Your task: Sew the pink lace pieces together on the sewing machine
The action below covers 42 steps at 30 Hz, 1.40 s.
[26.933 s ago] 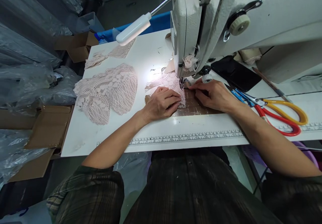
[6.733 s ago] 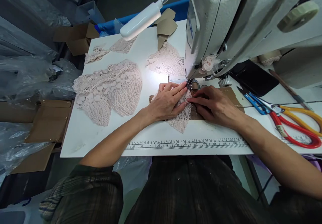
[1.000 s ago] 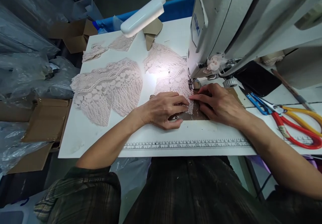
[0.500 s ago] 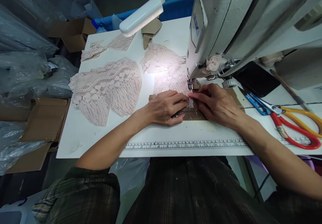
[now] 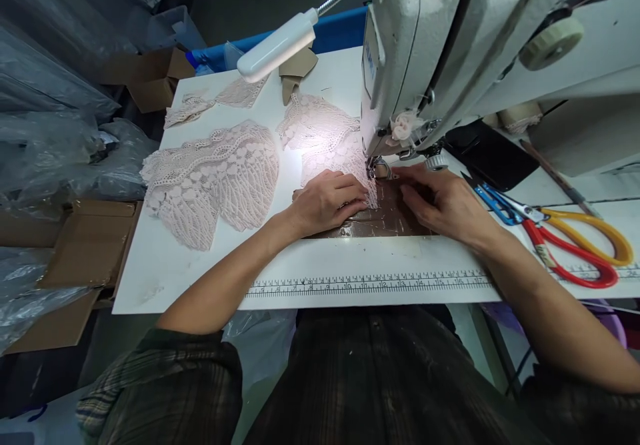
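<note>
My left hand (image 5: 330, 201) lies palm down with fingers flat on the edge of a pale pink lace piece (image 5: 335, 158), left of the presser foot (image 5: 371, 167). The lace runs under the foot of the white sewing machine (image 5: 395, 51). My right hand (image 5: 445, 201) is on the other side, its index fingertip close to the metal part beside the foot. Its thumb stands apart from that finger, with nothing visible between them. Below the hands is a brown, shiny taped patch (image 5: 395, 218) on the table.
More lace pieces (image 5: 215, 178) lie to the left. A white lamp (image 5: 277, 45) hangs over the table (image 5: 200, 278). At right are scissors with red and yellow handles (image 5: 565, 245), blue snips (image 5: 497, 205) and a black phone (image 5: 493, 155). A printed ruler (image 5: 370, 285) runs along the front edge.
My right hand has drawn away from the lace and my left fingers, its thumb and index finger parting. My left hand has shifted slightly left. The head view has turned a little.
</note>
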### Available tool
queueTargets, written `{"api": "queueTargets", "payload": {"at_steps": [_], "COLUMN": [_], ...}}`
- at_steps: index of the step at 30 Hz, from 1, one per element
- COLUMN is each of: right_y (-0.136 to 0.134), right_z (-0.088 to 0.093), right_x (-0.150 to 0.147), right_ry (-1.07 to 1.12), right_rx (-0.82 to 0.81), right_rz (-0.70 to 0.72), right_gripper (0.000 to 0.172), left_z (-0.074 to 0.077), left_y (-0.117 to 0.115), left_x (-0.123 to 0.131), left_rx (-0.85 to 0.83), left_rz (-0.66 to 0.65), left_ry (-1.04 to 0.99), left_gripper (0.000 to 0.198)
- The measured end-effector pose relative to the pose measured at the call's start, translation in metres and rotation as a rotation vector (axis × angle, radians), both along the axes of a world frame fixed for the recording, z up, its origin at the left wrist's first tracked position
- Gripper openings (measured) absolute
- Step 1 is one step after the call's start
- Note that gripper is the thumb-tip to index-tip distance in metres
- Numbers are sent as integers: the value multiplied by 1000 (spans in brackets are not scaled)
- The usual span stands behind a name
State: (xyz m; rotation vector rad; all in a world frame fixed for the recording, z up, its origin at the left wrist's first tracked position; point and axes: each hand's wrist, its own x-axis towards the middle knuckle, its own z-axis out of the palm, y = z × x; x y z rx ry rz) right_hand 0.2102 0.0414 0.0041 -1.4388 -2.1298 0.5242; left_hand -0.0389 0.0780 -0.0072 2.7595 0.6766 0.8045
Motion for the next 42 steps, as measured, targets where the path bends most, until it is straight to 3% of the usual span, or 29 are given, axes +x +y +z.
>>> {"api": "queueTargets", "payload": {"at_steps": [8, 12, 14, 18, 23, 33, 42], "right_y": [0, -3, -5, -8, -9, -8, -3], "right_z": [-7, -13, -16, -16, -10, -11, -9], "right_x": [0, -3, -5, -8, -5, -6, -3], "right_ry": [17, -32, -103, -205, -220, -201, -149], "right_rx": [158, 211, 227, 221, 179, 140, 105], "right_rz": [39, 188, 255, 281, 289, 291, 306], "right_gripper": [33, 38, 41, 42, 40, 39, 39], "left_z": [-2, -1, -1, -2, -2, -2, -3], "left_y": [-2, -4, -3, -2, -1, -1, 1], "left_x": [5, 6, 6, 6, 3, 3, 3], "left_rx": [-87, -116, -119, -67, 94, 204, 191], "left_rz": [106, 286, 312, 215, 47, 75, 6], "left_ry": [-110, -211, -238, -198, -3, 79, 42], "left_gripper": [15, 17, 16, 15, 8, 10, 9]}}
